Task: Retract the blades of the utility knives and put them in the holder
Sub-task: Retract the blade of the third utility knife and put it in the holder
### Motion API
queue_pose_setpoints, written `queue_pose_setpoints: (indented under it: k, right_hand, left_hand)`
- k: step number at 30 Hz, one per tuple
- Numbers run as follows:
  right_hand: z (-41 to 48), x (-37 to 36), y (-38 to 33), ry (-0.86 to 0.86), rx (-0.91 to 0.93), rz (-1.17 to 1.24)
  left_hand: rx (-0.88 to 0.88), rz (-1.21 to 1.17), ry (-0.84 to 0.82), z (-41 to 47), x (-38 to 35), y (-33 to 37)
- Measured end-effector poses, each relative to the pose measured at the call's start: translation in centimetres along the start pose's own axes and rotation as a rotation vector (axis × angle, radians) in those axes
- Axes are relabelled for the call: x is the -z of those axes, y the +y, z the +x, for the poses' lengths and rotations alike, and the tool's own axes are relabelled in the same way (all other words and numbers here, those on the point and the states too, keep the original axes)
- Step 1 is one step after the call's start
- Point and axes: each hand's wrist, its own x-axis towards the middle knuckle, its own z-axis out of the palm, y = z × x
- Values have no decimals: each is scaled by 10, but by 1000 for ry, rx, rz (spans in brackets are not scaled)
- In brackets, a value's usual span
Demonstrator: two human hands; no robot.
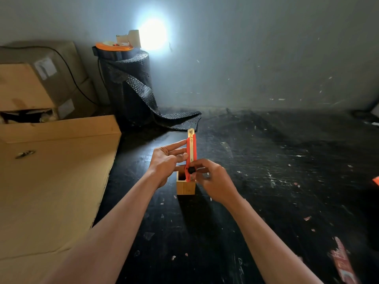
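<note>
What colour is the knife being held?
Bright red-orange body with a black slider knob; the head view shows it.

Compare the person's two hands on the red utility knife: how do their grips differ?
The left hand steadies the red utility knife mid-body with fingers mostly extended; the right hand curls near its lower end by the black knob. The left sits higher, the right lower beside the wooden holder. Both touch the knife.

Left: cardboard sheet (55, 181) and boxes (39, 83) wall off that side of the table (266, 160).
Back left: bubble-wrap roll (127, 87) stands upright, its loose end trailing toward the middle.
Middle: holder (185, 186), with a knife (191, 152) held over it by both hands.
Right: open dark tabletop, only small scraps.
Far right edge: an orange object (376, 180), partly cut off.
</note>
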Motion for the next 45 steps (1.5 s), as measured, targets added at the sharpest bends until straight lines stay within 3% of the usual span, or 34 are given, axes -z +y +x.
queue_pose_setpoints:
  k: [4,34,42,45]
  right_hand:
    - [1,-1,-3,66,-31,28]
    - [5,-5,4,29,44,-32]
    - [1,-21,17,151,15,51]
    - [5,-22,22,111,-14,96]
  left_hand:
    - [-15,4,0,-1,-2,1]
    - [-29,-10,29,-1,3,-2]
    - [-9,-22,2,1,0,-7]
    - [-9,-6,13,5,2,-11]
